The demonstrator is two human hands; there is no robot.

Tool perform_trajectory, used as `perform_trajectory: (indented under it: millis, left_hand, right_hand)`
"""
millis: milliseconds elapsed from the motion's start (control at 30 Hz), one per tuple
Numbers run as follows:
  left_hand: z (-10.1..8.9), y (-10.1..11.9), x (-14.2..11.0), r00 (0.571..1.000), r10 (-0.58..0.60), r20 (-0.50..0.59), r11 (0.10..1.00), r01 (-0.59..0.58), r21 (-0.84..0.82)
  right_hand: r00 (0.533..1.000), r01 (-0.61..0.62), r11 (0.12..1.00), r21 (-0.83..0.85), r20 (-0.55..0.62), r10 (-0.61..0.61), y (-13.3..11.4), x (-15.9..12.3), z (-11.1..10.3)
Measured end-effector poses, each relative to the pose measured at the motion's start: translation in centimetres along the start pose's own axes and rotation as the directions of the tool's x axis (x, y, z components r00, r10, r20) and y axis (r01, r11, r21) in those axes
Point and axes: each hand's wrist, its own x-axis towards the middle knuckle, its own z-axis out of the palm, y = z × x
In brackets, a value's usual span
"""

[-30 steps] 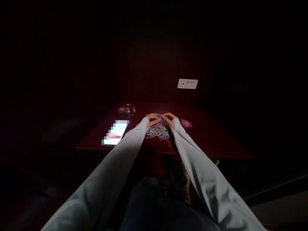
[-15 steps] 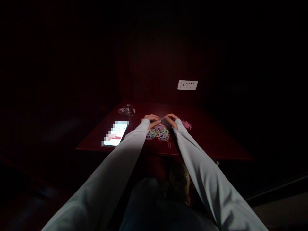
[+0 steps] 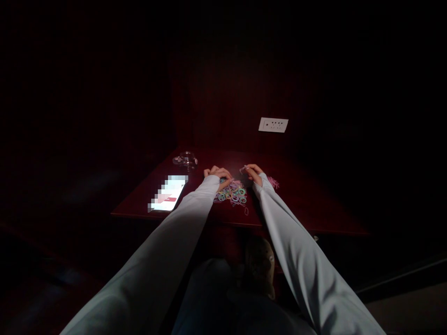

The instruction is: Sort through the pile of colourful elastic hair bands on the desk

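A heap of small pastel hair ties (image 3: 235, 195), in purple, yellow, green and pink, lies in the middle of the dark red table. My left hand (image 3: 217, 174) rests at the heap's far left edge, its fingers bent and the tips close together. Whatever those tips pinch is too small to make out. To the right, slightly above the table, my right hand (image 3: 254, 173) pinches a thin pale hair tie (image 3: 242, 170) between thumb and fingers. Behind my right wrist is a smaller pile of pink hair ties (image 3: 273, 183), partly hidden by the sleeve.
A lit phone (image 3: 171, 195) lies left of my left forearm. Farther back on the left stands a clear round container (image 3: 187, 159) with small pinkish pieces near it. One loose hair tie (image 3: 246, 211) lies near the front edge. A white socket panel (image 3: 273, 124) is on the back wall.
My hands have come apart from where they met over the heap. The right hand has drawn slightly right with the pale hair tie; the left has lowered to the heap's edge.
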Motion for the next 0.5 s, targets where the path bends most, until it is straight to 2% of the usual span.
perform_trajectory:
  millis: [133, 333, 500]
  left_hand:
    - [0.1, 0.2, 0.1, 0.997, -0.031, -0.066, 0.999, 0.033, 0.019]
    - [-1.1, 1.2, -0.3, 0.999, 0.010, 0.033, 0.999, -0.011, 0.044]
    - [-1.2, 1.4, -0.1, 0.997, -0.040, 0.066, 0.990, 0.031, 0.136]
  right_hand:
    - [1.000, -0.004, 0.999, -0.031, 0.024, 0.005, -0.6, -0.3, 0.2]
    - [0.998, 0.014, 1.000, -0.022, 0.068, -0.012, -0.9, -0.6, 0.7]
    - [0.985, 0.037, 0.999, -0.006, 0.167, -0.035, -0.7, -0.8, 1.4]
